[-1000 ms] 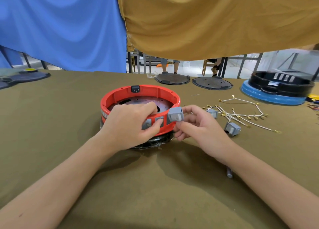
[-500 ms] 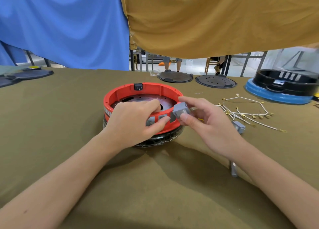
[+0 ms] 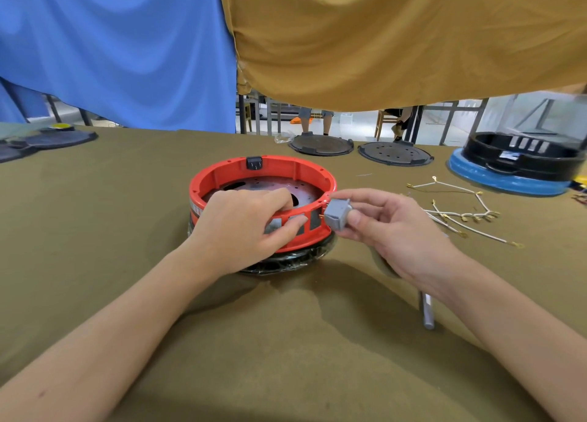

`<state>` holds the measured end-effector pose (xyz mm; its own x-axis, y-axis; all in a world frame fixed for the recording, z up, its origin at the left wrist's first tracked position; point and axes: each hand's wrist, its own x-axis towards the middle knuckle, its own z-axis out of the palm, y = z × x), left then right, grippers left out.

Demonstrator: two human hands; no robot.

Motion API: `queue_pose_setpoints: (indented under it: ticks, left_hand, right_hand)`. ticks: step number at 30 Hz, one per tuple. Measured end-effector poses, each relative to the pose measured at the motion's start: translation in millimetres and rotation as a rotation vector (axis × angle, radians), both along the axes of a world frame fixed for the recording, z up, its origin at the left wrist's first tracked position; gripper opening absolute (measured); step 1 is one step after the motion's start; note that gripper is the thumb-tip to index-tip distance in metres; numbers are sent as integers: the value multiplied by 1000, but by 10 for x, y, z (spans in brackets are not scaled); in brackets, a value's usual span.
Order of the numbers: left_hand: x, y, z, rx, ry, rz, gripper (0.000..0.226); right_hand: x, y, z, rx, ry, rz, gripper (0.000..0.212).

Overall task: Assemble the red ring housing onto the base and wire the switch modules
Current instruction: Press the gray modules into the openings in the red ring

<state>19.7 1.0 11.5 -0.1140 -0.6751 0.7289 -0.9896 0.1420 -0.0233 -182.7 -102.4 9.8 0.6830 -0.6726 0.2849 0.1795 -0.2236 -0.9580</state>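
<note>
While olive cloth table (image 3: 95, 262) lies under blue and ochre drapes, red ring housing (image 3: 222, 175) sits mid-table on black base (image 3: 286, 261). Left hand (image 3: 241, 227) grips near rim, thumb outside, fingers inside. Right hand (image 3: 381, 224) pinches grey switch module (image 3: 338, 215), touching ring's right near wall. White wires (image 3: 454, 215) far right.

— What colour was the ring housing (image 3: 222, 180) under the left hand (image 3: 241, 227)?
— Red, on a black base (image 3: 286, 261).
— And the switch module (image 3: 338, 213) pinched in the right hand (image 3: 390, 227)?
— Grey; white wires (image 3: 454, 218) beyond it on olive cloth (image 3: 95, 231).
</note>
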Motion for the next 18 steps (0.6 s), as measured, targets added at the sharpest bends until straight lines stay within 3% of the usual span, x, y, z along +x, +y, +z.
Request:
queue_pose_setpoints:
  ticks: [5,10,18]
  left_hand:
    - [8,11,7,8,-5,-5,32]
    - [6,11,8,15,-6,-3,32]
    - [3,12,10,18,2,1,32]
  right_hand:
    - [36,18,-32,-221,68,-48,38]
    - [21,6,-57,-275,106,-68,32]
    - [6,27,-53,-113,63,58,30]
